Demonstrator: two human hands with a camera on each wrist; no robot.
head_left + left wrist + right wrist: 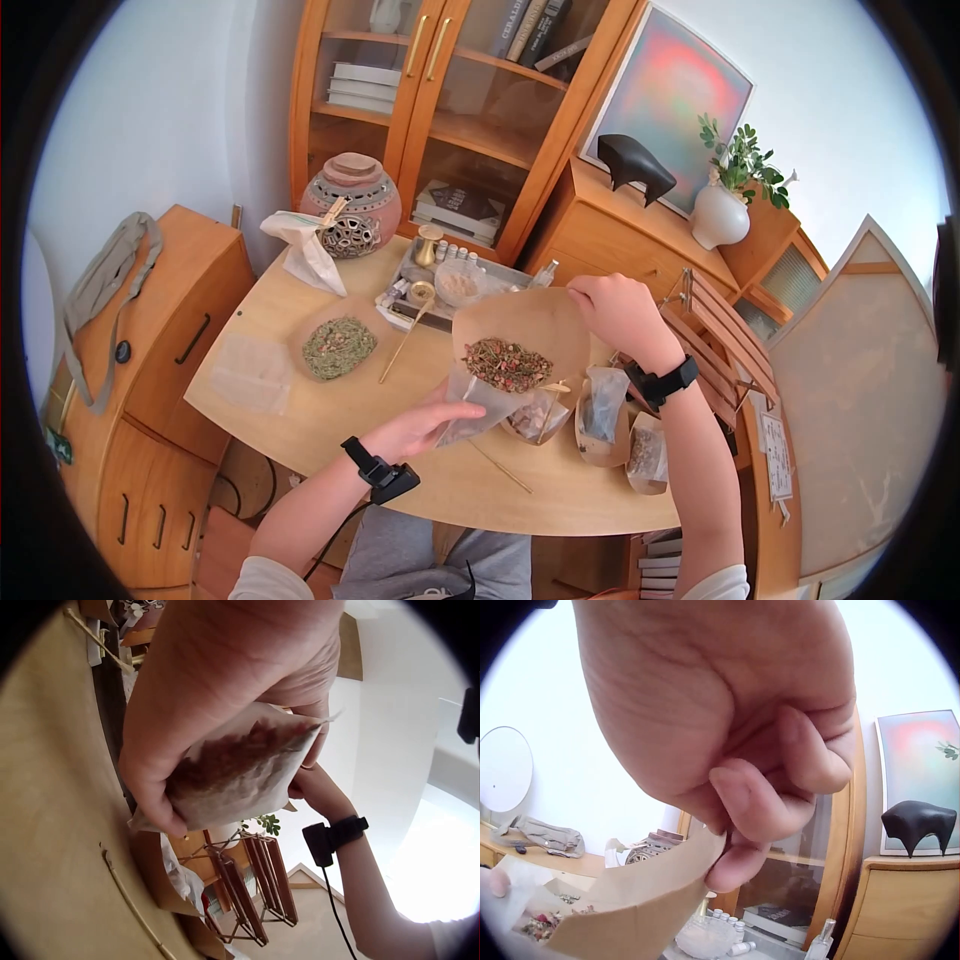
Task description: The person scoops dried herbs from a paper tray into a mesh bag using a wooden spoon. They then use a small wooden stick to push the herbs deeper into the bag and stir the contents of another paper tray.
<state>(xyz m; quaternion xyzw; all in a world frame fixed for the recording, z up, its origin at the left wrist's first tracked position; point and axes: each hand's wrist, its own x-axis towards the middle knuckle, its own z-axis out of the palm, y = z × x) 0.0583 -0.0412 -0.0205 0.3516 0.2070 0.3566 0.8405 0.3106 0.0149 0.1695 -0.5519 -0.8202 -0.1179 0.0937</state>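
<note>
My right hand (pixel 620 312) pinches the upper corner of a brown paper tray (pixel 540 312), thumb and curled fingers closed on its wall (pixel 652 900) in the right wrist view. A mix of dried herbs and red petals (pixel 508 365) lies in the tray, which is tilted toward my left hand (pixel 425 420). That hand grips a translucent paper bag (pixel 462 418) under the tray's lower end, thumb on its near side. From below, in the left wrist view, reddish dried pieces show through the bag (pixel 232 780).
Green dried herbs (pixel 338 350) fill another paper tray at left, beside a flat translucent bag (pixel 235 378). A long spoon (pixel 405 340) leans by a metal tray with a glass bowl (pixel 458 283). Paper trays holding bags (pixel 602 405) stand right; a thin stick (pixel 505 470) lies in front.
</note>
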